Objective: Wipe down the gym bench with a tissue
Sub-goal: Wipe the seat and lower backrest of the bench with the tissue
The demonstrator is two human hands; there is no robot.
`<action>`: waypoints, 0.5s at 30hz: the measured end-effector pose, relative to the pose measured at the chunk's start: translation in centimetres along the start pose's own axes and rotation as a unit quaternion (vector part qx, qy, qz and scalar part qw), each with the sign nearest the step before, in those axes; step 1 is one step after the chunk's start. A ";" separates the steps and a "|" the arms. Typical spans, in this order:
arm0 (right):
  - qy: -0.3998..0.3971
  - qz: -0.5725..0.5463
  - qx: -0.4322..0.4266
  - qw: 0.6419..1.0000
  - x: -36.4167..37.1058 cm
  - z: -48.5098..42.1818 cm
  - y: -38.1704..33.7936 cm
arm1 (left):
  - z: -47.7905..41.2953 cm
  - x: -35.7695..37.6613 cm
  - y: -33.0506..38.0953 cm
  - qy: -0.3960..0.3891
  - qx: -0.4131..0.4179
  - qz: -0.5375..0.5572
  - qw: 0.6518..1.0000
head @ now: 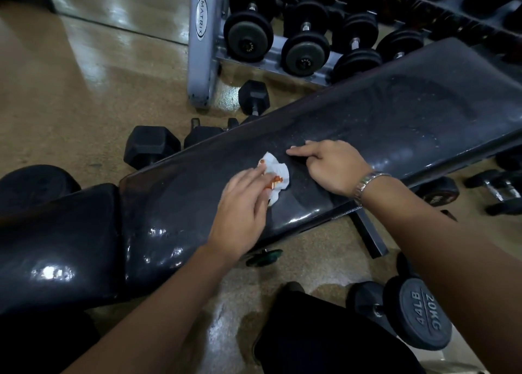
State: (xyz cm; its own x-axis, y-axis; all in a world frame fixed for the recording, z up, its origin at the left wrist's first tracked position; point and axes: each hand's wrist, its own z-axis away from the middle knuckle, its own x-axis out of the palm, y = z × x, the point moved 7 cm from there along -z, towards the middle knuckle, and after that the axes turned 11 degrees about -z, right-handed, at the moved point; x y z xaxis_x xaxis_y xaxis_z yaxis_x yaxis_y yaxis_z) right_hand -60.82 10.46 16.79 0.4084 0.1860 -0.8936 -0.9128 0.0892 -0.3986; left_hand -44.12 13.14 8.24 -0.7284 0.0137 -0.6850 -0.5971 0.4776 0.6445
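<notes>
A long black padded gym bench (pixel 395 113) runs from the lower left to the upper right, with a separate seat pad (pixel 56 241) at its left end. A crumpled white tissue (pixel 278 176) with orange print lies on the middle of the long pad. My left hand (pixel 243 212) presses on the tissue, covering its near side with its fingers. Just to the right, my right hand (pixel 330 164) rests on the pad, its fingers bent and pointing left and its fingertips touching the surface. A metal watch sits on that wrist.
A grey dumbbell rack (pixel 202 43) holding round dumbbells (pixel 306 49) stands behind the bench. Hex dumbbells (pixel 151 147) lie on the floor at the far side. A 20 kg dumbbell (pixel 421 314) and smaller ones (pixel 497 187) lie on the near right. My dark trouser leg (pixel 324 334) is below.
</notes>
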 end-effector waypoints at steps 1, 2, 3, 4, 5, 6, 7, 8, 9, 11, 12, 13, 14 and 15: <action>0.002 0.002 -0.001 1.000 0.0 0.0 0.0 | 0.7 0.4 0.7 -0.011 0.026 0.004 1.000; 0.004 0.005 -0.004 1.000 0.0 0.1 0.0 | 1.6 0.8 1.8 -0.026 0.073 -0.004 0.997; 0.005 0.006 -0.006 1.000 -0.1 0.1 -0.1 | 2.7 1.3 2.9 -0.043 0.128 -0.023 0.991; 0.009 0.004 -0.009 1.000 -0.2 0.2 -0.2 | 3.5 1.6 3.4 -0.056 0.170 -0.051 0.982; 0.016 -0.003 -0.008 1.000 -0.5 0.4 -0.2 | 3.5 1.6 3.2 -0.058 0.186 -0.078 0.978; 0.027 -0.014 -0.009 0.999 -0.7 0.6 -0.2 | 2.9 1.4 2.6 -0.050 0.171 -0.095 0.979; 0.042 -0.027 -0.017 0.999 -1.1 0.9 -0.3 | 1.8 1.1 1.7 -0.038 0.127 -0.100 0.986; 0.062 -0.037 -0.033 0.997 -1.5 1.1 -0.4 | 0.6 0.6 0.9 -0.025 0.069 -0.095 0.993; 0.086 -0.037 -0.051 0.994 -2.0 1.4 -0.5 | -0.3 0.2 0.6 -0.016 0.021 -0.083 0.996; 0.132 0.003 -0.087 0.987 -3.0 1.9 -0.4 | -0.6 0.5 2.1 -0.013 0.019 -0.057 0.998; 0.149 0.036 -0.098 0.983 -3.4 2.2 -0.2 | 0.0 1.0 3.2 -0.023 0.054 -0.057 0.997; 0.162 0.068 -0.100 0.979 -3.8 2.3 0.1 | 1.1 1.4 4.0 -0.033 0.104 -0.063 0.992; 0.171 0.099 -0.090 0.976 -4.1 2.5 0.7 | 2.3 1.6 4.4 -0.037 0.153 -0.079 0.984; 0.177 0.126 -0.075 0.973 -4.4 2.6 1.3 | 2.8 1.4 3.8 -0.033 0.183 -0.101 0.977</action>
State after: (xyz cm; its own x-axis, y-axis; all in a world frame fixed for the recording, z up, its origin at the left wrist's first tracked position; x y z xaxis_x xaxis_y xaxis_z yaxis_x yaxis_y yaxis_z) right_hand -63.83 12.32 20.77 0.1690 -0.1669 -0.9714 -0.9849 -0.0651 -0.1602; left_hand -46.46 17.46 8.80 -0.5783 -0.0629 -0.8134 -0.5569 0.7590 0.3372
